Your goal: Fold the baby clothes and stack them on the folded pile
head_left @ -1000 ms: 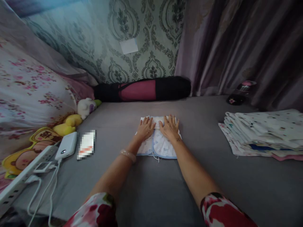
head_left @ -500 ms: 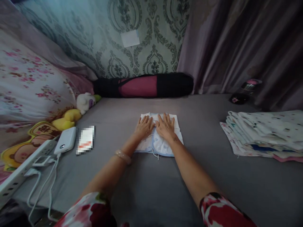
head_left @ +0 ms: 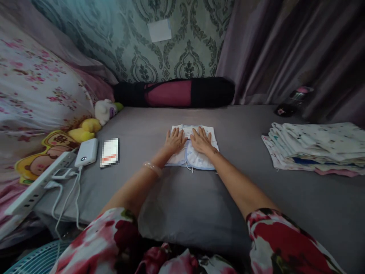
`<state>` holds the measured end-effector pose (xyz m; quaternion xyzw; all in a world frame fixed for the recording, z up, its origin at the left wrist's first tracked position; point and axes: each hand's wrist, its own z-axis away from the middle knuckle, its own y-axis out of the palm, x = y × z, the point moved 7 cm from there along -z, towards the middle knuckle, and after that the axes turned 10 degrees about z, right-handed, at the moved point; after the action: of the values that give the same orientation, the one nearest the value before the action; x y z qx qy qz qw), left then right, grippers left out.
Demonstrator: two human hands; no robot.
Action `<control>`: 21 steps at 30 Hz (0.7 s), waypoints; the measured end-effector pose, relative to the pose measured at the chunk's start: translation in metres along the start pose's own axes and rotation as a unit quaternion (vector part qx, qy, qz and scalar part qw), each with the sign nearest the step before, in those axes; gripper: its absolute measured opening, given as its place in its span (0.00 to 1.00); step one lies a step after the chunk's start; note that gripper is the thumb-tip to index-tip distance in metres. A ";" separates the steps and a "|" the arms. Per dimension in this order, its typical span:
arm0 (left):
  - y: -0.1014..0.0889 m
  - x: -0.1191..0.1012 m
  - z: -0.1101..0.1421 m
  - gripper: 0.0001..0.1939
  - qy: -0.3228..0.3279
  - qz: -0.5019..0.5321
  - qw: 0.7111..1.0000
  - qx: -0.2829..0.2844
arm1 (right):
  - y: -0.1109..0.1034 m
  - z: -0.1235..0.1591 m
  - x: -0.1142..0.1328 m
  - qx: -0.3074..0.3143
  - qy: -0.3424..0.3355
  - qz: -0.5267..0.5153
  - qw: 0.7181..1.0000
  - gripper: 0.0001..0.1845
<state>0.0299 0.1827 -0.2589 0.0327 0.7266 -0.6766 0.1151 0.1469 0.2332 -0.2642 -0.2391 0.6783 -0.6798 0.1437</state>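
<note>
On the grey sheet in front of me lies a folded white baby garment (head_left: 196, 160) with pale blue trim, faint prints and thin white ties at its near edge. My left hand (head_left: 175, 140) rests flat on its left part, palm down with the fingers stretched out. Beside it, my right hand (head_left: 202, 140) presses flat on the right part, its fingers spread. The two thumbs nearly meet over the middle of the cloth. Neither hand grips anything.
To the right sits a stack of folded cloths (head_left: 313, 148), with a dark bottle (head_left: 291, 102) behind it. A long black and pink bag (head_left: 171, 93) lies against the wall. On the left are a power strip (head_left: 42, 182), a white power bank (head_left: 87, 152), cables and plush toys (head_left: 85, 130).
The view has tilted down, so everything sits higher and my lap shows. Both hands stay flat on the garment, with little shift of the fingers.
</note>
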 end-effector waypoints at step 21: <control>0.012 -0.024 0.079 0.29 0.097 0.013 0.995 0.034 | -0.005 0.100 0.021 0.003 -0.124 0.037 0.992 0.30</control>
<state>0.0653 0.1081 -0.2704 0.1115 0.7103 -0.6931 0.0514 0.1820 0.1372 -0.2604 -0.2954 0.6619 -0.6410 0.2525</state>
